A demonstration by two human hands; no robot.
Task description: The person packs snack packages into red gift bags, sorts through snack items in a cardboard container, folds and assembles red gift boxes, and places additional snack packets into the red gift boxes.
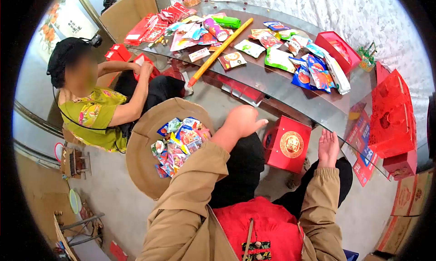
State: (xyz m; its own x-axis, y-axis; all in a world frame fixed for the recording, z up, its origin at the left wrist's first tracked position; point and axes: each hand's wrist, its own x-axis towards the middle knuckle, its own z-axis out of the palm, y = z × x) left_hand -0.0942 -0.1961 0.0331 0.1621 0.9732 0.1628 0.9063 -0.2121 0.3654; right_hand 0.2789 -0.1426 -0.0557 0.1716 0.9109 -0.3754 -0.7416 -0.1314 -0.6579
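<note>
My left hand is above my left knee, back upward. Its thumb sticks out to the right; the other fingers bend away and are mostly hidden, and I see nothing held. My right hand is open, palm up and bare, near the glass table's edge. Between the hands stands a red gift box with a round gold emblem; neither hand touches it. To the left of my left arm, a round cardboard tub holds a heap of small colourful snack packets.
The glass-topped table carries snack bags, an orange stick, an open red box and red packets. Red gift boxes stand at its right end. At left, another person sits handling a red item. Cartons stand lower right.
</note>
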